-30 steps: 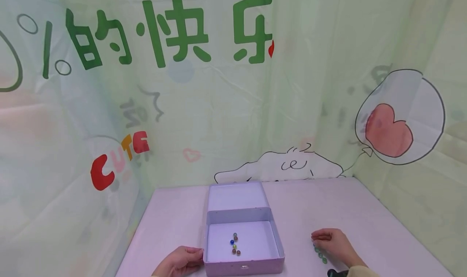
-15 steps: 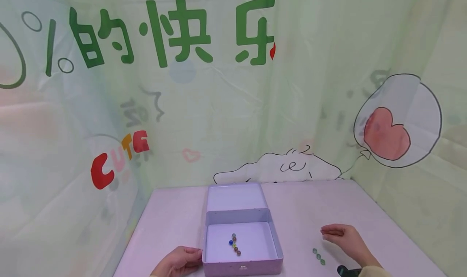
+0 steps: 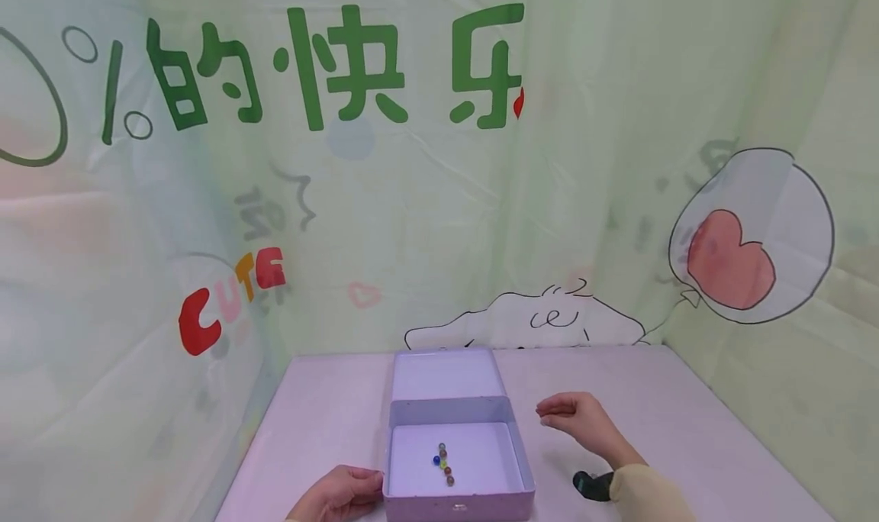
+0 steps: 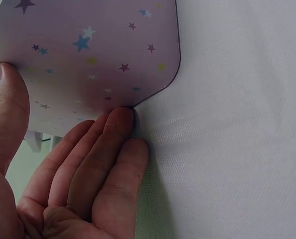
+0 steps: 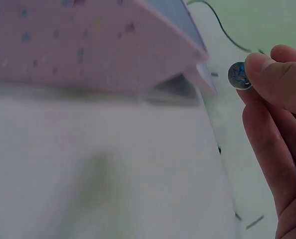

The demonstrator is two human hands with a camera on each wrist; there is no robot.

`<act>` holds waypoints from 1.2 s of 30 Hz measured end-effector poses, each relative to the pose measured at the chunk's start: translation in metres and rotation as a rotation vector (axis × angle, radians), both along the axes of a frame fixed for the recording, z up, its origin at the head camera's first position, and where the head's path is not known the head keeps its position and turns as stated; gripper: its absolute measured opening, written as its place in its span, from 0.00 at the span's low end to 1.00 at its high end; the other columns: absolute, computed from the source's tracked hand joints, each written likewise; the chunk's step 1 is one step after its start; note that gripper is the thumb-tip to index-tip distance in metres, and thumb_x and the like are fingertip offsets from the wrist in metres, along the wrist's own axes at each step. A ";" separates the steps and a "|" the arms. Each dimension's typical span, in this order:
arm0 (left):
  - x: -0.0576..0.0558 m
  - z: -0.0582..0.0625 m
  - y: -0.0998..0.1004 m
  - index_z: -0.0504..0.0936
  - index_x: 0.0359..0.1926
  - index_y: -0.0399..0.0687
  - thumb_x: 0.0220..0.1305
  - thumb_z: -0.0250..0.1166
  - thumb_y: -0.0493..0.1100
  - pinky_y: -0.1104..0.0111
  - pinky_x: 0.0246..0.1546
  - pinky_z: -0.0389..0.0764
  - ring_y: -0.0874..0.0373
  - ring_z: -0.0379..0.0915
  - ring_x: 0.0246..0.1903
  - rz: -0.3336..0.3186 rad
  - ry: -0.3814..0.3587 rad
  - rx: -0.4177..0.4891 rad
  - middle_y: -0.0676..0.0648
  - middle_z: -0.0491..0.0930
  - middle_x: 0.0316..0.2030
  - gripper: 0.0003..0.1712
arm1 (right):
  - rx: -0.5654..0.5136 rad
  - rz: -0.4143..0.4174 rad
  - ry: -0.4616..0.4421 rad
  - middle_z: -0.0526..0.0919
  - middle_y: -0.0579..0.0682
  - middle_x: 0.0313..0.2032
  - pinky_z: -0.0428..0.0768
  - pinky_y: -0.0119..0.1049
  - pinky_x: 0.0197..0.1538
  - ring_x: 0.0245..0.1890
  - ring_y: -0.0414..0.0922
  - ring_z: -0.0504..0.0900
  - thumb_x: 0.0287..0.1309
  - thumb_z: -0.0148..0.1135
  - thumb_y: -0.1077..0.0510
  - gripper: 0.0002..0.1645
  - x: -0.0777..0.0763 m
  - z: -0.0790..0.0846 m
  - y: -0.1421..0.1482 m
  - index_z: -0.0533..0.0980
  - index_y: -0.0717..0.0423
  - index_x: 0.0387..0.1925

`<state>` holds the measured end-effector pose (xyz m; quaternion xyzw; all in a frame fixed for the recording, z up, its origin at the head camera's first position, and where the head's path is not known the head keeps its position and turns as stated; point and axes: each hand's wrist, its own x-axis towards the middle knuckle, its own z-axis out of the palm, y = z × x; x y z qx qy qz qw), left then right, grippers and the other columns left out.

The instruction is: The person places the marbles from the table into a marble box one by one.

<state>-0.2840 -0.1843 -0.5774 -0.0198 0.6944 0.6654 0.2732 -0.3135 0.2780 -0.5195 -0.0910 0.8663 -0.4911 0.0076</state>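
Note:
A lilac tin box (image 3: pixel 458 505) with stars printed on its outside stands on the table, its hinged lid (image 3: pixel 448 375) laid back. Several glass marbles (image 3: pixel 442 454) lie in a small cluster inside, one of them blue (image 3: pixel 436 460). My right hand (image 3: pixel 584 424) is raised right of the box and pinches a clear glass marble (image 5: pixel 239 75) with bluish colour in it between thumb and fingertips. My left hand (image 3: pixel 339 493) rests against the box's left side. In the left wrist view its thumb (image 4: pixel 11 94) and fingertips touch the starred wall (image 4: pixel 95 64) near the bottom edge.
A pale cloth covers the table (image 3: pixel 330 400). Printed curtains (image 3: pixel 384 217) hang behind and at both sides. A dark wrist camera (image 3: pixel 592 485) sits at the right sleeve (image 3: pixel 645 493), over the spot where the green marbles lay.
My right hand has lifted from the row of green marbles with one pinched and moved left and away from me, toward the box. My left hand has stayed at the box.

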 end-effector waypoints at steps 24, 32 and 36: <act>-0.001 0.001 0.002 0.83 0.54 0.27 0.68 0.69 0.42 0.52 0.57 0.83 0.56 0.84 0.43 0.016 -0.029 -0.032 0.34 0.87 0.48 0.22 | 0.575 0.334 -0.052 0.83 0.44 0.23 0.84 0.35 0.34 0.26 0.40 0.79 0.46 0.75 0.74 0.11 -0.027 0.026 -0.132 0.85 0.57 0.27; -0.003 0.000 0.003 0.83 0.54 0.28 0.66 0.71 0.44 0.52 0.58 0.83 0.56 0.84 0.42 0.034 -0.046 -0.055 0.35 0.87 0.49 0.24 | 0.576 0.334 -0.053 0.83 0.43 0.23 0.85 0.34 0.35 0.26 0.40 0.79 0.48 0.75 0.73 0.10 -0.029 0.025 -0.135 0.86 0.57 0.28; -0.003 0.000 0.001 0.83 0.54 0.27 0.67 0.70 0.43 0.53 0.57 0.83 0.57 0.83 0.42 0.017 -0.035 -0.039 0.35 0.87 0.48 0.23 | 0.569 0.348 -0.050 0.83 0.42 0.23 0.84 0.33 0.35 0.26 0.39 0.79 0.49 0.75 0.73 0.09 -0.031 0.024 -0.136 0.86 0.57 0.29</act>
